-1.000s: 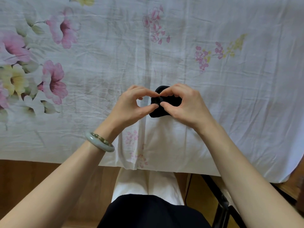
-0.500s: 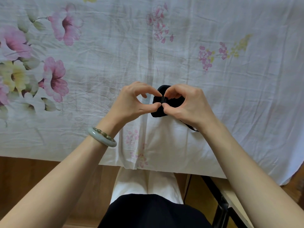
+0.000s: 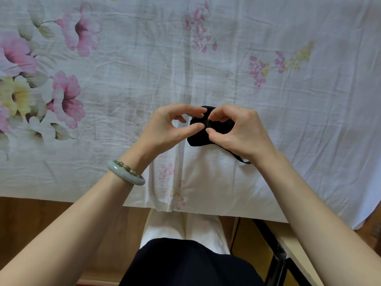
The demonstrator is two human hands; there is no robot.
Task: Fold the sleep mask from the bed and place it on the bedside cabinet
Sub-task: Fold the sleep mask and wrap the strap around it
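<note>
A black sleep mask (image 3: 197,139) is bunched into a small folded bundle just above the bed, near its front edge. My left hand (image 3: 169,131) pinches the bundle's left side between thumb and forefinger. My right hand (image 3: 239,133) pinches it from the right and covers most of it. The mask's thin black strap (image 3: 237,157) trails out under my right wrist. No bedside cabinet can be identified in this view.
The bed is covered by a white sheet (image 3: 144,79) printed with pink and yellow flowers, hanging over the front edge. Below are a wooden floor (image 3: 41,219) and my legs. A dark frame with a pale surface (image 3: 288,250) stands at the lower right.
The strap has come out from under my right hand and now trails toward the wrist. My fingers have shifted slightly on the bundle, which stays in the same place.
</note>
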